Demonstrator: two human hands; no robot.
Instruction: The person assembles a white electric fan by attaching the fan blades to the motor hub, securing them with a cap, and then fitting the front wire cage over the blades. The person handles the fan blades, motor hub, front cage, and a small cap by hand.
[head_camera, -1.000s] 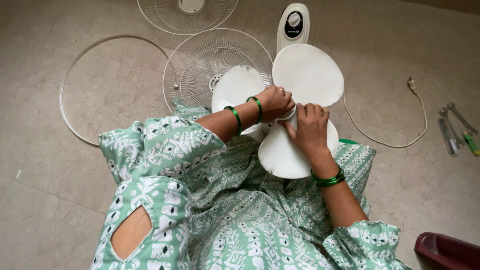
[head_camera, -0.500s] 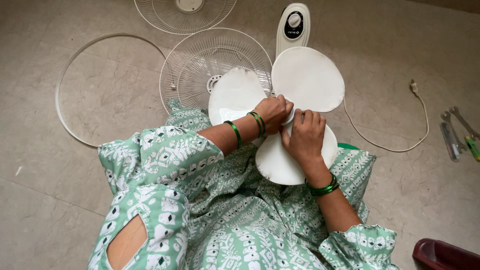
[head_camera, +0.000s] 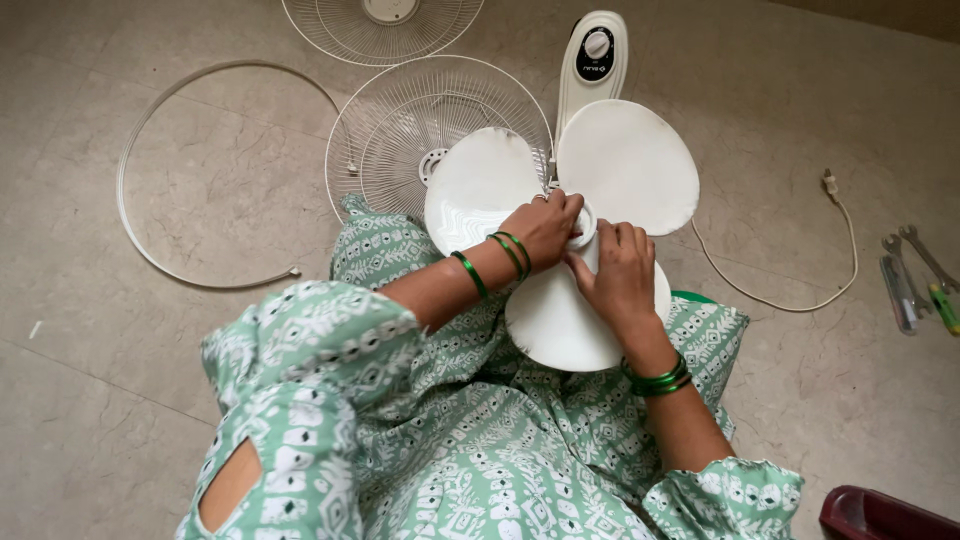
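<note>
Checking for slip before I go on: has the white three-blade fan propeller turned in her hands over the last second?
Yes. The propeller has turned slightly: its top-right blade now sits farther right of the control stand.

White three-blade fan blade (head_camera: 610, 165) held flat over lap, centre of scene. Two lobes point far, one near. Round hub cap (head_camera: 581, 224) at centre, white, gripped from left and right sides.

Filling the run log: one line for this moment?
left hand: grips hub | right hand: grips hub | white three-bladed plastic fan blade: on lap | wire fan guard: floor
</note>
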